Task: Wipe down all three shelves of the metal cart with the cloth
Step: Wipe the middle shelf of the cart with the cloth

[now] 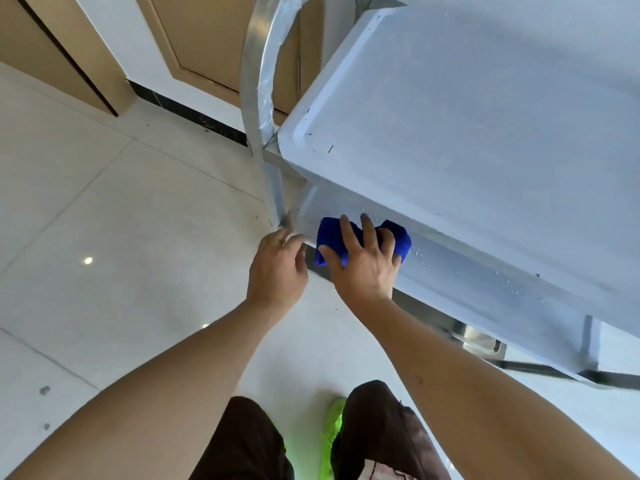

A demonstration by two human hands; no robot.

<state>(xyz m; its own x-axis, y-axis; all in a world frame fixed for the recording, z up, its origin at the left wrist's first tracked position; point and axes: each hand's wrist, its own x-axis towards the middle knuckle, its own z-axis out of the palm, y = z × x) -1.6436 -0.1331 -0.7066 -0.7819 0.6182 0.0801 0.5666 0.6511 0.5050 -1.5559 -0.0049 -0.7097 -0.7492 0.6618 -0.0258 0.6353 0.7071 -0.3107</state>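
Note:
The metal cart fills the upper right; its top shelf [485, 116] is a pale, film-covered tray. Below it the middle shelf [485, 282] shows as a strip with water droplets on it. A folded blue cloth [398, 239] lies on the left end of that middle shelf. My right hand [363, 261] presses flat on the cloth, fingers spread over it. My left hand [277, 268] is curled at the shelf's near left corner, by the cart's upright post [273, 188]. The bottom shelf is mostly hidden.
The cart's curved handle bar [259, 74] rises at the left end. Pale floor tiles [121, 220] spread to the left, with a dark skirting strip and tan door panels [214, 46] behind. My legs and green shoes [332, 431] stand close to the cart.

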